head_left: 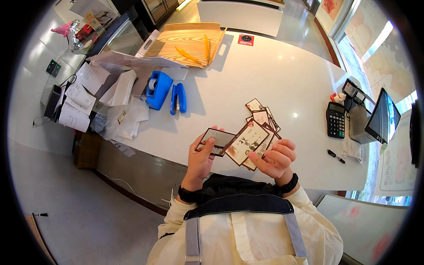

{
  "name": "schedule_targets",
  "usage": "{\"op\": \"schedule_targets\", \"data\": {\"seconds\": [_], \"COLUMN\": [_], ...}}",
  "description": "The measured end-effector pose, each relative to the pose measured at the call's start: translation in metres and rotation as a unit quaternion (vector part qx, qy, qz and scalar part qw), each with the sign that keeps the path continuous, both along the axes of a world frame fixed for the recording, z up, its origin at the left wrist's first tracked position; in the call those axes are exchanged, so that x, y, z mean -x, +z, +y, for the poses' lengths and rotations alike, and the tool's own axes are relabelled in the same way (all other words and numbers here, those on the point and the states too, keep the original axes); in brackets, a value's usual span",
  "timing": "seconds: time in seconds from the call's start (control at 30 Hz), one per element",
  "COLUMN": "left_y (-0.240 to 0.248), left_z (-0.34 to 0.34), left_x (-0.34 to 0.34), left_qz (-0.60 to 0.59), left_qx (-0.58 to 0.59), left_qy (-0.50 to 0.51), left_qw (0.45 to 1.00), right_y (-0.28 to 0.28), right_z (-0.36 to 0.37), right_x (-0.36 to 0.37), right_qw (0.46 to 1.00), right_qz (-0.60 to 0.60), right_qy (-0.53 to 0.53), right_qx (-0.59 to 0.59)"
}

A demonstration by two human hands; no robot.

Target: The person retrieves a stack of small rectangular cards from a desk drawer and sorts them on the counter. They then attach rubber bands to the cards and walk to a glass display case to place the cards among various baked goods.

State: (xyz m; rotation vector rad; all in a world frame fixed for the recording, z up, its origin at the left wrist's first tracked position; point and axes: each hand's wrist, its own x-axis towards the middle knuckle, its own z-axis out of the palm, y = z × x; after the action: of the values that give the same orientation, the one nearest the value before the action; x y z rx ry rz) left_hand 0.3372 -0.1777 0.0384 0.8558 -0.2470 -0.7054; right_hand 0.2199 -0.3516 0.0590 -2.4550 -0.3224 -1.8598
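My left hand (202, 154) is closed on a dark-edged card (215, 140), its thumb lying across the face. My right hand (276, 160) pinches a cream card (247, 142) with a dark border and dark handwriting, the thumb at its lower right edge. The two cards meet or overlap at their inner edges. Behind and below the right-hand card lies a loose, overlapping pile of similar cards (260, 115), partly hidden by that card and the fingers. How many cards are in each hand I cannot tell.
On the white counter (269, 70), a blue tape dispenser (157, 90), blue stapler (178, 99) and papers (84, 99) stand left. A wooden tray (183, 42) with yellow tongs is behind. At right are a calculator (335, 120), black pen (336, 156) and screen (383, 115).
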Motion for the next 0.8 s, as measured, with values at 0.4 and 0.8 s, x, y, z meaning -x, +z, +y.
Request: {"op": "schedule_targets", "data": {"seconds": [0.4, 0.8], "left_y": [0.004, 0.003], "left_z": [0.001, 0.014], "left_x": [0.001, -0.008], "left_qz": [-0.026, -0.051], "left_qx": [0.007, -0.056], "left_qy": [0.007, 0.071], "left_qw": [1.000, 0.995], "right_y": [-0.001, 0.016], "right_z": [0.002, -0.010], "right_x": [0.000, -0.026], "right_qw": [1.000, 0.990], "right_qz": [-0.003, 0.065], "right_qy": [0.000, 0.113], "right_qx": [-0.004, -0.059]}}
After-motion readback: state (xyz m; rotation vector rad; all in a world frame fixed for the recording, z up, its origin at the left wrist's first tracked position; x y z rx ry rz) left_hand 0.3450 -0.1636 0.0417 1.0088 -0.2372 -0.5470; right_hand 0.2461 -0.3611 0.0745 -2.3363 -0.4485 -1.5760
